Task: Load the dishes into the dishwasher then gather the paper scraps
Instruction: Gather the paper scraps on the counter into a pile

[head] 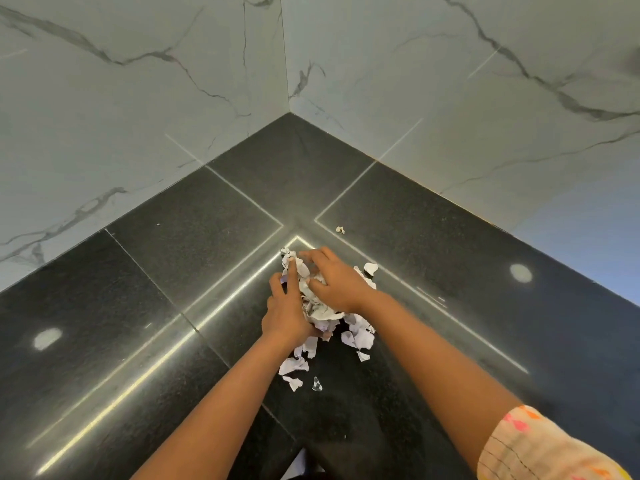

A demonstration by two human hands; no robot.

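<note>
A heap of torn white paper scraps (320, 311) lies on the black granite counter (194, 237), in the corner where two marble walls meet. My left hand (285, 313) presses against the heap's left side, fingers curled into the paper. My right hand (337, 280) lies over the top of the heap, fingers bent down on it. Both hands squeeze the same bundle between them. Loose scraps (294, 367) lie near my left wrist, and more loose scraps (360, 336) sit under my right forearm. One small scrap (340, 230) lies apart, farther back. No dishes or dishwasher are in view.
White marble walls (173, 98) close off the counter at the back left and back right. Bright ceiling-light reflections (46, 338) show on the polished stone. The counter's inner front edge runs near the bottom centre.
</note>
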